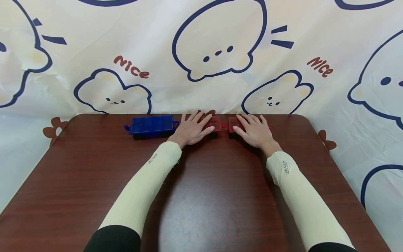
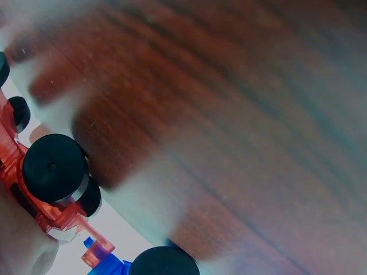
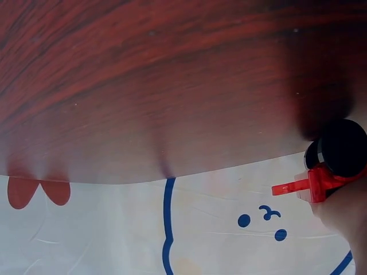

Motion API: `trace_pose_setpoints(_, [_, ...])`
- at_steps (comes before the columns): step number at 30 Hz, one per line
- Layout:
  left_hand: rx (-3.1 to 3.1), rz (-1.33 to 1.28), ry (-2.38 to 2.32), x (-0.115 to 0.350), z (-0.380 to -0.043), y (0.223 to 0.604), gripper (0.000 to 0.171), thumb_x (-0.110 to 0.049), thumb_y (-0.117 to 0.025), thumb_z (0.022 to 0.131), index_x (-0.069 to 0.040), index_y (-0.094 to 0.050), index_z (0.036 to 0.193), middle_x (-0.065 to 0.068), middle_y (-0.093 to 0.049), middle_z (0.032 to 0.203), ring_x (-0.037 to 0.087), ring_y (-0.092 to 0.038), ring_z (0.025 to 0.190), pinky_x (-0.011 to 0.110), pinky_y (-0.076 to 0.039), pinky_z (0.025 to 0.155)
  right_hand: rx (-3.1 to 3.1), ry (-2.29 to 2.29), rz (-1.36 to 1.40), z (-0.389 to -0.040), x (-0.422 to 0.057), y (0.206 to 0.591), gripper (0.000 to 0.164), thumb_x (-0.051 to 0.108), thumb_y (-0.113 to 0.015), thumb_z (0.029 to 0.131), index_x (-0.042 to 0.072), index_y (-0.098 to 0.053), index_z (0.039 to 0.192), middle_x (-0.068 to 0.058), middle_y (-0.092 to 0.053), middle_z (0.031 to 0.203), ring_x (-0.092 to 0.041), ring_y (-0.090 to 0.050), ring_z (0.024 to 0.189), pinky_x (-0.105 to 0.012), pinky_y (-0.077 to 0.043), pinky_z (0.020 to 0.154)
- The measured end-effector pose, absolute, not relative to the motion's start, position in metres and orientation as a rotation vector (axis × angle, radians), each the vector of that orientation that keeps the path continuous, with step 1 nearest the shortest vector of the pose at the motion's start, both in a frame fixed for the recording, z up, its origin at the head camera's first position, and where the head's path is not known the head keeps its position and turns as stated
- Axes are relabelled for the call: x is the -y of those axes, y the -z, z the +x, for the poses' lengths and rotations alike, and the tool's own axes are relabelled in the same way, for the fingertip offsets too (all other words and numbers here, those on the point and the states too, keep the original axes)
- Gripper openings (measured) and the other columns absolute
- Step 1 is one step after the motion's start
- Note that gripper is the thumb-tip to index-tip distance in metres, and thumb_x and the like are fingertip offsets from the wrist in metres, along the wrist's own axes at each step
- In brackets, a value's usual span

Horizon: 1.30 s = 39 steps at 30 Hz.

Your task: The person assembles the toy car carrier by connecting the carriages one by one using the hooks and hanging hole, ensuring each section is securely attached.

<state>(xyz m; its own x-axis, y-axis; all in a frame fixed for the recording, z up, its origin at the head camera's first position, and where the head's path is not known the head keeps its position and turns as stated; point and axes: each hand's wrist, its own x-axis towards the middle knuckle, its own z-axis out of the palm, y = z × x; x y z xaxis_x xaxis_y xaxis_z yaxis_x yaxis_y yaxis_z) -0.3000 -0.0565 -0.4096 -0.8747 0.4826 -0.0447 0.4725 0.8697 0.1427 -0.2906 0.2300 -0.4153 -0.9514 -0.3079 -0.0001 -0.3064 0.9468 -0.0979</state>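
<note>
Head view: at the table's (image 1: 201, 196) far edge, left hand (image 1: 192, 128) and right hand (image 1: 255, 132) lie flat, fingers spread, each atop a red toy wagon (image 1: 216, 123) / (image 1: 233, 123). Wagons sit near each other w/ a small gap; blue wagon (image 1: 151, 125) at left. Left wrist view: black wheels (image 2: 53, 167), red hitch. Right wrist view: red hitch tab (image 3: 292, 187) pointing out. Judgement: keep palms light, wagons in line, hitches facing.

At the table's (image 1: 201, 196) far edge, the left hand (image 1: 192, 128) and right hand (image 1: 255, 131) each rest flat on a red toy wagon (image 1: 216, 123), a blue wagon (image 1: 151, 125) just left.
</note>
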Motion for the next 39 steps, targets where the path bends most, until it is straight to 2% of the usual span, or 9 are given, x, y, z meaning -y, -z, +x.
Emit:
trace_pose_setpoints(18, [-2.961, 0.780, -0.136, 0.0539, -0.3018, 0.4113, 0.075, -0.072, -0.018, 0.101, -0.032, -0.014, 0.164, 0.007, -0.016, 0.169, 0.029, -0.007, 0.155, 0.065, -0.003, 0.119, -3.087, 0.130, -0.487, -0.2918, -0.2339, 0.4157, 0.079, 0.069, -0.025, 0.101, 0.021, -0.023, 0.163, -0.011, -0.025, 0.166, -0.037, -0.020, 0.150, -0.064, -0.003, 0.119])
trace_pose_setpoints(31, [-2.936, 0.757, -0.120, 0.0533, -0.2994, 0.4117, 0.075, -0.072, -0.018, 0.101, -0.032, -0.012, 0.164, 0.007, -0.014, 0.169, 0.030, -0.006, 0.156, 0.064, 0.001, 0.119, -3.078, 0.139, -0.514, -0.2909, -0.2341, 0.4167, 0.079, 0.069, -0.026, 0.101, 0.020, -0.024, 0.163, -0.011, -0.026, 0.165, -0.037, -0.022, 0.150, -0.065, -0.004, 0.118])
trace_pose_setpoints(39, [-2.936, 0.760, -0.109, 0.0550, -0.2984, 0.4078, 0.075, -0.072, -0.017, 0.101, -0.032, -0.011, 0.164, 0.007, -0.014, 0.170, 0.030, -0.006, 0.156, 0.063, -0.001, 0.119, -3.091, 0.144, -0.529, -0.2923, -0.2334, 0.4161, 0.080, 0.070, -0.026, 0.100, 0.020, -0.026, 0.162, -0.011, -0.028, 0.165, -0.037, -0.023, 0.149, -0.065, -0.006, 0.118])
